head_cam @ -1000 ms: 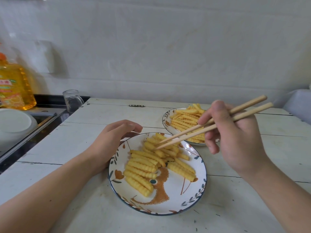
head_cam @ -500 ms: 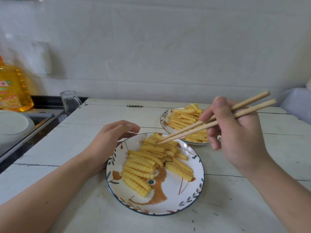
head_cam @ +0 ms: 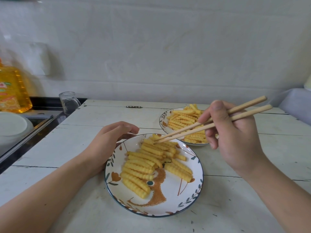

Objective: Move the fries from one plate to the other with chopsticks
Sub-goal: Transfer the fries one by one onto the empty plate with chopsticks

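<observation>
Right hand (head_cam: 235, 138) grips chopsticks (head_cam: 210, 123), tips nearly together over the near plate's (head_cam: 193, 199) fries (head_cam: 148, 158), while the loosely curled left hand (head_cam: 109, 140) steadies its rim

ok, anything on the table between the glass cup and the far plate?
Head view: only a small dark metal piece on the white table between the glass cup and far plate.

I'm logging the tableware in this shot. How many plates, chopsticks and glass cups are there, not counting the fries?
Plates holding fries: 2, the near plate and the far plate
Chopsticks: 2, one pair held in the right hand
Glass cups: 1, the clear cup by the table's left edge
Total: 5
</observation>
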